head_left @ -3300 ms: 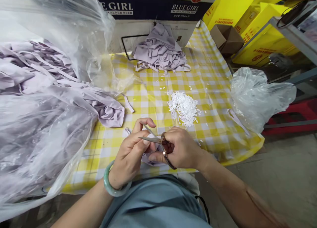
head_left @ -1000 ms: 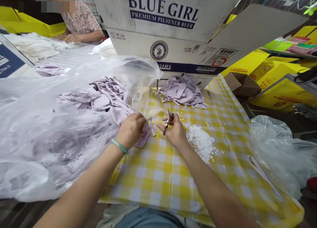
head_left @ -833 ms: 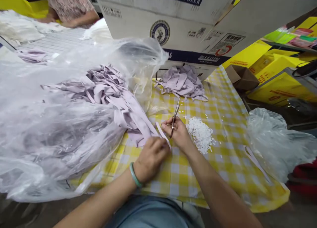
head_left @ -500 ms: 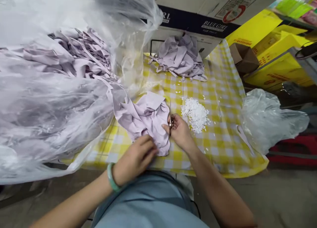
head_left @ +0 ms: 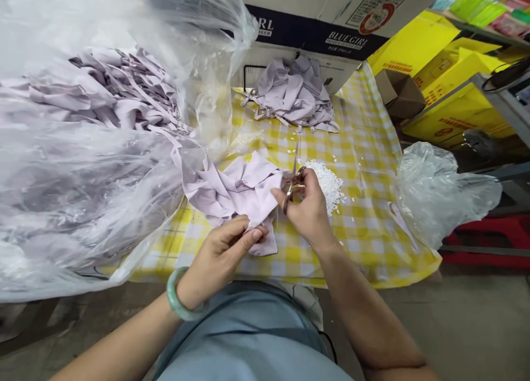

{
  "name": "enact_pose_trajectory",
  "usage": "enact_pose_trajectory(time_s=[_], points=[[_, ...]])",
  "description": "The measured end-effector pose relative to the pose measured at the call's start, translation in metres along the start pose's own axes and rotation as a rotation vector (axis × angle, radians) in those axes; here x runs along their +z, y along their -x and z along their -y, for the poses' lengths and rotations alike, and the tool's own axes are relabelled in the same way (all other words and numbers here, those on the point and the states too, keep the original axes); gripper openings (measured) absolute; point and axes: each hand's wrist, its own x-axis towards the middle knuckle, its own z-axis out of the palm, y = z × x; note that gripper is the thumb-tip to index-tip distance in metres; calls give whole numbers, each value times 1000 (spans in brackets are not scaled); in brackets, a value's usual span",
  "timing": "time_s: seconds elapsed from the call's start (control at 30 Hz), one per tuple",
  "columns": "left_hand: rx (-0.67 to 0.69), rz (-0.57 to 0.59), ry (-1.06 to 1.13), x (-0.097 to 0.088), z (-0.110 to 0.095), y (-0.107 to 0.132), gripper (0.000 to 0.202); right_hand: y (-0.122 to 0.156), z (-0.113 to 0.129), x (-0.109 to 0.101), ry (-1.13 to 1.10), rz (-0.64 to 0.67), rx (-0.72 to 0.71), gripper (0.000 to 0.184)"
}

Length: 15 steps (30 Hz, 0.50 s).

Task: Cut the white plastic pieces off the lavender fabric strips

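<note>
A crumpled lilac garment (head_left: 232, 190) lies on the yellow checked tablecloth (head_left: 364, 215) in front of me. My left hand (head_left: 232, 243) pinches its lower edge between thumb and fingers. Fingers in the handles, my right hand (head_left: 308, 204) holds a pair of scissors (head_left: 291, 188) beside the garment's right side, with the blades pointing away from me and apart. The right thumb is close to the cloth; whether it touches I cannot tell. A heap of small white snippets (head_left: 329, 185) sits just beyond my right hand.
On the left, a big clear plastic bag (head_left: 103, 204) holds many lilac garments (head_left: 124, 94). More lilac garments (head_left: 293, 91) are piled at the back against a carton (head_left: 306, 33). A clear plastic bag (head_left: 443, 193) and a lilac strip (head_left: 401, 223) lie at the right edge.
My left hand has gone from hovering blurred over the cloth to pinching its edge. My right hand has moved slightly right, and the scissors have opened. The garment's right side is lifted and folded.
</note>
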Motion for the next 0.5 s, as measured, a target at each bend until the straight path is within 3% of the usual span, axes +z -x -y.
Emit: enact_pose_trajectory(time_s=[0.1, 0.17, 0.2, 0.37, 0.5], points=[[-147, 36, 194, -10, -14, 4, 29, 9, 5, -1, -15, 293, -142, 47], [-175, 40, 222, -13, -22, 3, 31, 14, 8, 2, -127, 511, -135, 39], [-169, 36, 221, -14, -26, 2, 31, 16, 8, 4, -174, 556, -112, 33], [-176, 30, 159, -20, -40, -12, 36, 14, 7, 4, -181, 432, -87, 23], [-277, 204, 200, -26, -39, -24, 28, 11, 12, -9, 26, 317, -189, 25]])
